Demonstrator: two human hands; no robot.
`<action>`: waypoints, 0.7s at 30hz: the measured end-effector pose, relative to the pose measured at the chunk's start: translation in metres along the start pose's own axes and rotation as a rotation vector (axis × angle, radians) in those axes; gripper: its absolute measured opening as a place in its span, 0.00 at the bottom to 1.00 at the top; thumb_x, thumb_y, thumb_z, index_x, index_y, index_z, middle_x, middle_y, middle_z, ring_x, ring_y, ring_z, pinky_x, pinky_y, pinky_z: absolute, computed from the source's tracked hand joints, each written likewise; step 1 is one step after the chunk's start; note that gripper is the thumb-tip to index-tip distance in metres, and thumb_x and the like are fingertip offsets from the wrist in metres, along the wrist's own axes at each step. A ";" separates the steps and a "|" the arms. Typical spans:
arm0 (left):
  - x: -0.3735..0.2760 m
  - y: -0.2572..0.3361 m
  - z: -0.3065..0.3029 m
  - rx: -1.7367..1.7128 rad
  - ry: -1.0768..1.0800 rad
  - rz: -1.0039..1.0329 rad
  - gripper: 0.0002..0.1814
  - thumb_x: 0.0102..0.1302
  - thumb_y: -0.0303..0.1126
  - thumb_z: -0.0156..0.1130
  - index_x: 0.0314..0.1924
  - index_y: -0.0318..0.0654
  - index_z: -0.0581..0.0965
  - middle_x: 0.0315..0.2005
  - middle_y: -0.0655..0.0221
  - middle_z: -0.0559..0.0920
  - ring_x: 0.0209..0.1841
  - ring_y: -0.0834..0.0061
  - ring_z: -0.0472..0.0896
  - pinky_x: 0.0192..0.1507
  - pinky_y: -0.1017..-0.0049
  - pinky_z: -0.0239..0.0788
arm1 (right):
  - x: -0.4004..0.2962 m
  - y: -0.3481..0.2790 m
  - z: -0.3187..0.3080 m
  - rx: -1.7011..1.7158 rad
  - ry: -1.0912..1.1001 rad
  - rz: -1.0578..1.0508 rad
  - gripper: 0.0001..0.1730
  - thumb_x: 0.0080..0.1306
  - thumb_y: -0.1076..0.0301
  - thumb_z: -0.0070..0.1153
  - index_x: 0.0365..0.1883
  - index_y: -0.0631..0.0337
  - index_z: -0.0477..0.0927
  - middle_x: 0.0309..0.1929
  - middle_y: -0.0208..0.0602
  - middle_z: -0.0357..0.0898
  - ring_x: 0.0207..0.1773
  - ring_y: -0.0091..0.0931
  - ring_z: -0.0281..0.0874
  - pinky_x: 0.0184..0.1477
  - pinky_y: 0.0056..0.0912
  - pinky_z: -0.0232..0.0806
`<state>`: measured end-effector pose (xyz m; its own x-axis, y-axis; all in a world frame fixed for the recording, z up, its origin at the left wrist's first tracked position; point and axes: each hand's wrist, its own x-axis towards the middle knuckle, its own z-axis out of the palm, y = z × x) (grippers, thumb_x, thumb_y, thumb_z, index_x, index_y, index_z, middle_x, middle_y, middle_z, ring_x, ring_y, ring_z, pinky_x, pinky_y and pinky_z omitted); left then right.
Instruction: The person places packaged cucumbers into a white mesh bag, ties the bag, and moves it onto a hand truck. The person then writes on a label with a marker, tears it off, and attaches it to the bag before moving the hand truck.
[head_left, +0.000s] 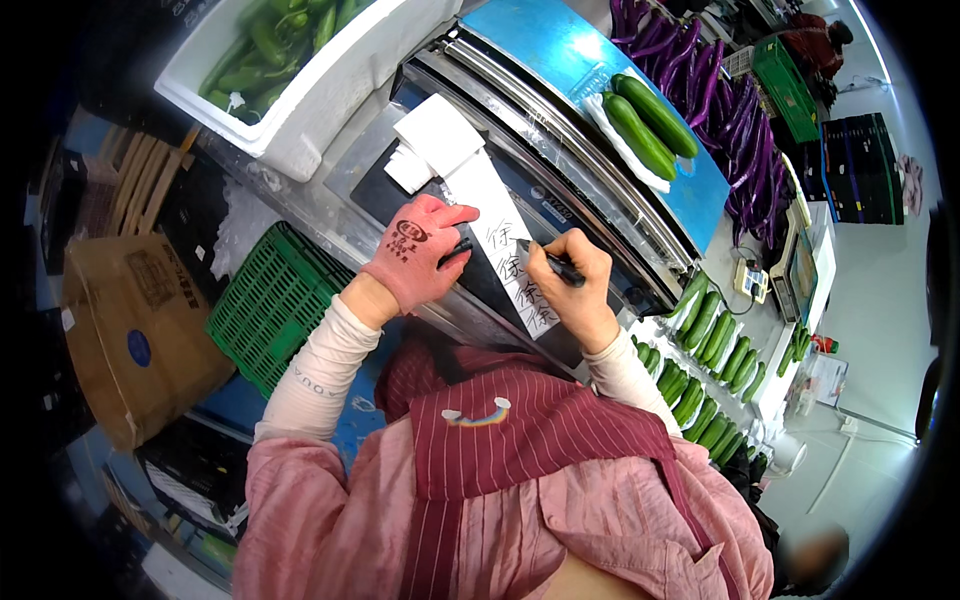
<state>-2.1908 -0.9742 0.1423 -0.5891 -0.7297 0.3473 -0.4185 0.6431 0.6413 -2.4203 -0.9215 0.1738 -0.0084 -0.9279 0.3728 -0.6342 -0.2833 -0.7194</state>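
Note:
My right hand (581, 285) grips a black marker pen (564, 270), its tip at a strip of white labels (491, 217) that bears several handwritten characters. My left hand (420, 251), in a pink coated work glove, rests at the strip's left edge and holds a black pen cap (459, 249) between its fingers. The strip runs down from a thick white label stack or roll (440, 135), across the dark front plate of a wrapping machine (555, 206). Two cucumbers (637, 135) lie on a white tray on the machine's blue top.
A white foam box (300, 142) of green peppers stands at upper left. Below it are a green plastic crate (262, 307) and a cardboard box (135, 337). Purple eggplants (705, 90) lie beyond the machine; rows of cucumbers (701, 322) lie at right. A person (814, 45) is far off.

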 end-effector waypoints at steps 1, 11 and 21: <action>0.001 0.001 -0.002 -0.006 -0.009 0.002 0.11 0.51 0.27 0.69 0.23 0.35 0.73 0.54 0.64 0.80 0.47 0.55 0.74 0.51 0.62 0.67 | -0.001 -0.002 -0.005 0.050 0.044 -0.013 0.15 0.56 0.77 0.67 0.20 0.63 0.71 0.18 0.31 0.73 0.20 0.17 0.67 0.23 0.22 0.60; -0.005 0.077 -0.020 -0.234 -0.034 -0.031 0.09 0.57 0.26 0.68 0.40 0.37 0.81 0.31 0.66 0.83 0.33 0.64 0.80 0.37 0.69 0.71 | -0.011 -0.076 -0.069 0.773 0.167 0.275 0.16 0.67 0.78 0.56 0.21 0.59 0.65 0.18 0.24 0.68 0.22 0.13 0.58 0.24 0.22 0.52; -0.019 0.117 -0.003 -0.440 -0.072 -0.189 0.10 0.61 0.31 0.66 0.42 0.39 0.81 0.29 0.59 0.83 0.31 0.57 0.82 0.32 0.67 0.71 | -0.038 -0.091 -0.071 0.684 0.176 0.316 0.16 0.63 0.82 0.55 0.19 0.61 0.64 0.16 0.25 0.66 0.21 0.14 0.58 0.23 0.24 0.52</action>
<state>-2.2270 -0.8860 0.2128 -0.5837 -0.7963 0.1589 -0.1999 0.3306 0.9224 -2.4170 -0.8435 0.2672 -0.2683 -0.9537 0.1356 0.0371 -0.1509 -0.9878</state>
